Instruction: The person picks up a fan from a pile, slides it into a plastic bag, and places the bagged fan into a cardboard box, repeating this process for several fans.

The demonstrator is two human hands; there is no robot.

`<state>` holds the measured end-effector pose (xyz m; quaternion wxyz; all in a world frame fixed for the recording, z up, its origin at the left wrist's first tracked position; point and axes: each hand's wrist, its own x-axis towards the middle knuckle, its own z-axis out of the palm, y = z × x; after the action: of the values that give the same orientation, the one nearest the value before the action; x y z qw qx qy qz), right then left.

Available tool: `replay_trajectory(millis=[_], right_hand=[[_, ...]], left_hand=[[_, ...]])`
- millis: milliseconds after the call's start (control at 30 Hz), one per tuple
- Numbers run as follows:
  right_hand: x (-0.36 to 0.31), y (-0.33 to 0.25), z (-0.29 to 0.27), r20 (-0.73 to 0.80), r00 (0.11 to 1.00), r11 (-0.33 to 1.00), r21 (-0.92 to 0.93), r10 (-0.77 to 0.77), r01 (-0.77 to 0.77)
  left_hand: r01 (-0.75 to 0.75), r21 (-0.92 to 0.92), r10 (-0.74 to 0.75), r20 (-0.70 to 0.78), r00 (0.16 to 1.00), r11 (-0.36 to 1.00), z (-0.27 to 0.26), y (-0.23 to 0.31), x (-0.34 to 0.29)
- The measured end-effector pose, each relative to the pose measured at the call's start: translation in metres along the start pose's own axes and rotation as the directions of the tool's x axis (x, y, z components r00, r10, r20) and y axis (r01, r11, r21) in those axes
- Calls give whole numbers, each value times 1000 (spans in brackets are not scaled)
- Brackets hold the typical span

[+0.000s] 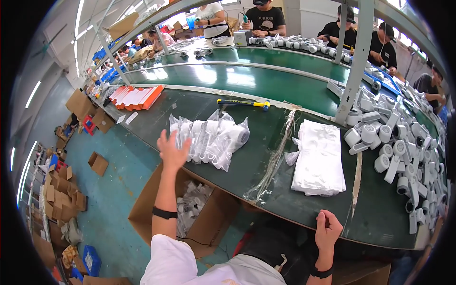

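Observation:
My left hand [173,149] is open, fingers spread, at the left end of a row of clear-bagged white devices [209,137] shaped like small hair dryers. It holds nothing, and I cannot tell whether its fingertips touch the nearest bag. My right hand [328,231] is closed in a loose fist at the bench's front edge, with nothing showing in it. Just beyond that fist lies a stack of flat white plastic bags [317,159]. Loose grey-white dryer-shaped devices [392,147] are heaped at the right end of the dark bench [266,137].
A yellow-and-black hammer [244,103] lies behind the bagged row. Orange-and-white flat cartons [135,97] sit at the far left. Below the bench edge, a cardboard box [218,223] contains bagged pieces. A metal post [356,66] rises at the back right; co-workers sit across the green conveyor [199,76].

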<state>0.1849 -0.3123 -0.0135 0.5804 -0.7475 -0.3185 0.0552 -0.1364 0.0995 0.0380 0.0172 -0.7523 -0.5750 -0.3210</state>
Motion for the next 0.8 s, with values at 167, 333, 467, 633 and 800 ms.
replay_trajectory(millis=[167, 333, 467, 633, 800], right_hand=[[0, -4, -3, -13, 999, 999, -5, -42, 41], [-2, -3, -3, 4, 997, 997, -30, -72, 72], [-3, -3, -3, -11, 998, 998, -4, -64, 64], [-3, 0, -5, 0, 998, 998, 5, -63, 63], [-2, -2, -4, 9, 998, 998, 6, -62, 62]], left_hand=[[-103, 194, 35, 325, 945, 976, -24, 107, -18], [-33, 331, -157, 529, 834, 943, -8, 113, -9], [-18, 323, -201, 632, 748, 946, -10, 106, 5], [-53, 296, -169, 673, 720, 954, -11, 92, 15], [-101, 260, -103, 667, 738, 960, -8, 79, 18]])
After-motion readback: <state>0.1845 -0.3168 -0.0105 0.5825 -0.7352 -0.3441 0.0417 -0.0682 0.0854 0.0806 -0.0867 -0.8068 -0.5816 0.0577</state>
